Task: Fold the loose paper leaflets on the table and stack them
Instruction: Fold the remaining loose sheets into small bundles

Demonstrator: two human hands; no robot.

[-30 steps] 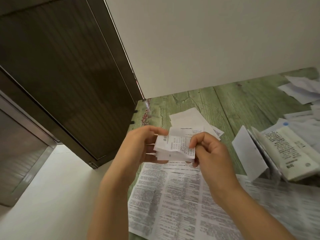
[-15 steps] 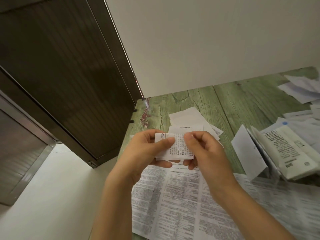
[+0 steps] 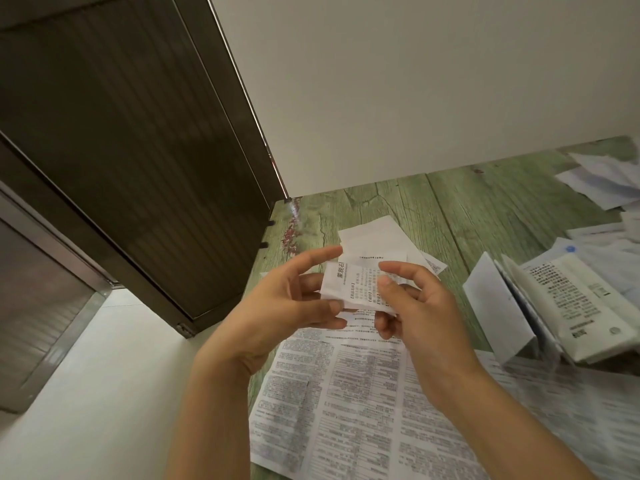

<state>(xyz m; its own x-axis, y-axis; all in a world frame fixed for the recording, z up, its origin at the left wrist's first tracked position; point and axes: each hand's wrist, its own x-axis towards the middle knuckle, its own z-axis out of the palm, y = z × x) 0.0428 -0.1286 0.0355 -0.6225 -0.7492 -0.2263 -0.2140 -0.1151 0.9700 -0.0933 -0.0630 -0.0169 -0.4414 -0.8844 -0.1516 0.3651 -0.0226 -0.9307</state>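
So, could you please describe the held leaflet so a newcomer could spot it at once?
Find the green wooden table beside the dark door. Above its left side, over a large unfolded printed sheet, the left hand and right hand pinch a small folded leaflet. It alone is off the table.

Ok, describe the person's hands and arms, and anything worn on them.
The bare left hand and bare right hand wear no gloves, rings or watch. No sleeve shows on either arm up to the frame edge. Visible nails are short and unpainted.
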